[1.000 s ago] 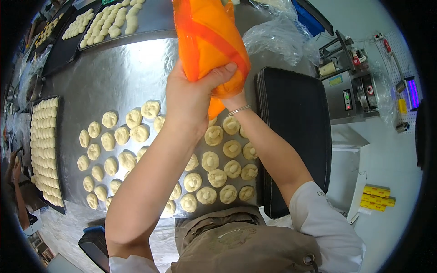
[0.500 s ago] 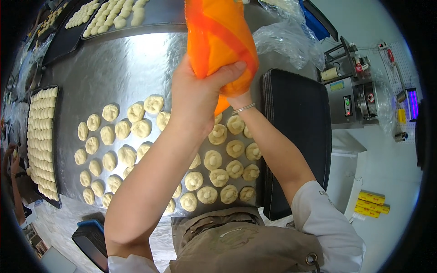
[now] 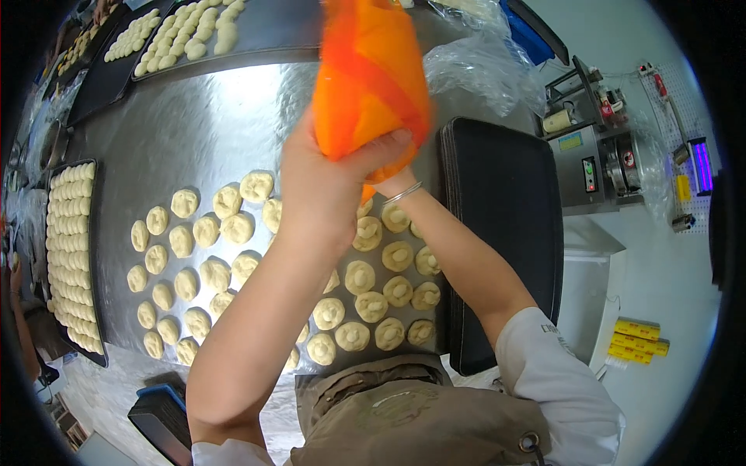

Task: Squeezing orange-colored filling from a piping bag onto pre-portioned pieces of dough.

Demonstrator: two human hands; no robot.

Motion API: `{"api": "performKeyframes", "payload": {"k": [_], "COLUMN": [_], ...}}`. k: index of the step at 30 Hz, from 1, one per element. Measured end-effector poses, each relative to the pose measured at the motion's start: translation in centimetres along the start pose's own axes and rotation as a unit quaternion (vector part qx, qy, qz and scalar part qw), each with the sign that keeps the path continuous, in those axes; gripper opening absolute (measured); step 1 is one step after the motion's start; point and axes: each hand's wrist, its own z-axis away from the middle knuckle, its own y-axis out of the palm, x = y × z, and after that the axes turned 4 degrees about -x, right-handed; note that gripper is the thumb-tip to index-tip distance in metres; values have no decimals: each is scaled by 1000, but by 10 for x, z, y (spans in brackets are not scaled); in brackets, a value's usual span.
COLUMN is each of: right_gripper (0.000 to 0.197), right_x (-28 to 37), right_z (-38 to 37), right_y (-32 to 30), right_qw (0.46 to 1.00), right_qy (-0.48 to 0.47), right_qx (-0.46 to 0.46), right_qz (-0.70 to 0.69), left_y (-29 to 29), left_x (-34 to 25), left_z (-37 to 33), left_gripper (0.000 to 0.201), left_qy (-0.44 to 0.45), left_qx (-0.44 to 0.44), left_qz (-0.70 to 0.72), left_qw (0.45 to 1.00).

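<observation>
An orange piping bag (image 3: 373, 85), full and blurred by motion, is held upright over the steel table. My left hand (image 3: 330, 159) is wrapped round its lower part, with the thumb across the front. My right hand (image 3: 395, 184), with a silver bangle at the wrist, reaches in behind the bag and the left hand; its fingers are hidden. A small orange bit of the bag shows between the two wrists. Beneath my arms lie flattened dough rounds (image 3: 214, 275) in rows. Those on the right, such as this dough round with a pale mound on it (image 3: 360, 276), carry a topping in the middle.
Stacked black baking trays (image 3: 505, 233) stand along the right side. A tray of dough pieces (image 3: 99, 311) lies on the left, and more shaped dough (image 3: 183, 35) sits at the far left. Crumpled clear plastic (image 3: 486, 74) lies at the far right. Another person's arm (image 3: 23, 326) shows at the left edge.
Both hands and the piping bag have shifted a little to the left and nearer to me. The grip of my left hand looks the same.
</observation>
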Motion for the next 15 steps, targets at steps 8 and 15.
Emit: {"api": "performKeyframes", "payload": {"k": [8,15], "right_gripper": [34,38], "right_x": [-32,-28], "right_z": [7,11], "right_y": [28,25], "right_qw": [913,944], "right_qy": [129,111], "right_qx": [-144,-127], "right_qz": [-359,-282], "left_y": [4,-5], "left_x": [1,4], "left_z": [2,0], "left_gripper": [36,38], "left_qy": [-15,-28], "left_qx": [-7,-24], "left_qz": [14,23], "left_qw": [1000,999]}}
